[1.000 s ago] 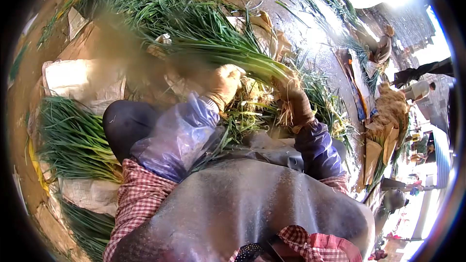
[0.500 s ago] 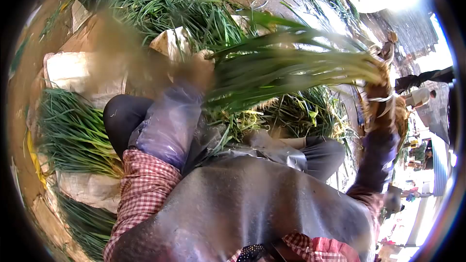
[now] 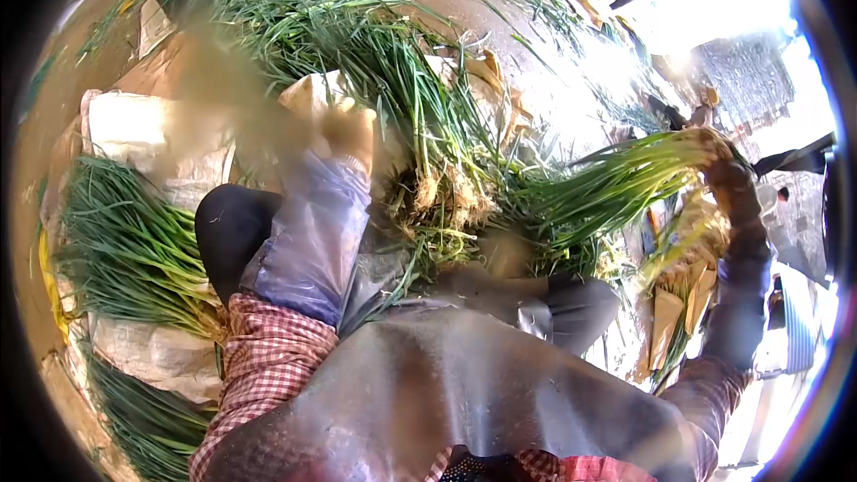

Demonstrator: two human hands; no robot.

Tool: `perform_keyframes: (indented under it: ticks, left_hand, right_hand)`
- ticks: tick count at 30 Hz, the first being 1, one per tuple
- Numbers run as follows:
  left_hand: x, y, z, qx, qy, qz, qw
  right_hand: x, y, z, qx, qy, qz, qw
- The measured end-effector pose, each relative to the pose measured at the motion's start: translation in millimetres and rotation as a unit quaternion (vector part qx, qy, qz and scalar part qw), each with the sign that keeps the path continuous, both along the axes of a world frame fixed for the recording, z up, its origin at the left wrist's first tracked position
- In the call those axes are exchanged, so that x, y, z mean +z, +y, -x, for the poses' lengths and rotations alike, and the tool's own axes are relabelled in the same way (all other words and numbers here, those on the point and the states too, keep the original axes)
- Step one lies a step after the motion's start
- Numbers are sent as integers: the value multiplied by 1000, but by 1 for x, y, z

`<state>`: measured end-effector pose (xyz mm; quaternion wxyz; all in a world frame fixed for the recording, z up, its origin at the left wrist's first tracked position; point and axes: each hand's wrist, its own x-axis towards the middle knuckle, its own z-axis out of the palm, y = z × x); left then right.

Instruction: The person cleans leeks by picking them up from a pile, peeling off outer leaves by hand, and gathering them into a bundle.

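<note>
Out to the right, my right hand is closed round the root end of a bunch of green onions, whose long leaves hang toward the middle. My left hand is raised above my left knee, its fingers curled. A brown smear on the view covers part of that hand, so whatever it may hold is hidden. Just beyond it lies a big heap of green onions. Some of the heap's pale, hairy roots point toward my lap. A clear plastic sleeve covers my left forearm.
Another bunch of green onions lies on sacking left of my knee, with more leaves below it. A dark plastic apron covers my lap. A white sack sits at left. Bright light washes out the upper right.
My right hand has swung the green onions outward to the right, away from my left hand; their leaves now hang lower. The rooted heap in the middle is uncovered. My left hand has barely moved.
</note>
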<state>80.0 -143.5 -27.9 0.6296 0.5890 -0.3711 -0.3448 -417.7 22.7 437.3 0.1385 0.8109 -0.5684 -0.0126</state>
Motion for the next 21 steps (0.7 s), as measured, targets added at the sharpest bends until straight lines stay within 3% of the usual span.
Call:
perform_keyframes:
  ticks: [3,6,11,12,13,14,16,18,20,21]
  left_hand:
    - [-23,-8,-1,-80,96,62,990]
    - [3,-2,-8,-140,269,38,952]
    - [65,36,2,-19,187,0,982]
    - [89,50,4,-21,79,-65,995]
    - [22,12,9,-9,17,30,999]
    - [46,27,13,-42,80,35,995]
    - [21,17,21,-47,-6,26,999]
    - [57,43,24,-133,117,-10,984]
    - [82,60,27,-159,51,-134,977]
    - [61,55,32,-169,46,-101,979]
  right_hand:
    - [-2,-38,-29,41,18,9,999]
    - [-7,-80,-58,63,15,24,998]
    - [-19,-129,-104,92,-75,24,993]
    - [-26,-132,-111,101,-119,16,988]
    - [-35,-132,-118,114,-181,1,977]
    - [-47,-132,-125,131,-256,-20,958]
    - [-81,-127,-137,164,-427,-86,885]
    - [-120,-113,-155,170,-577,-150,784]
    - [-154,-92,-175,102,-659,-183,723]
    - [-168,-80,-186,43,-689,-191,698]
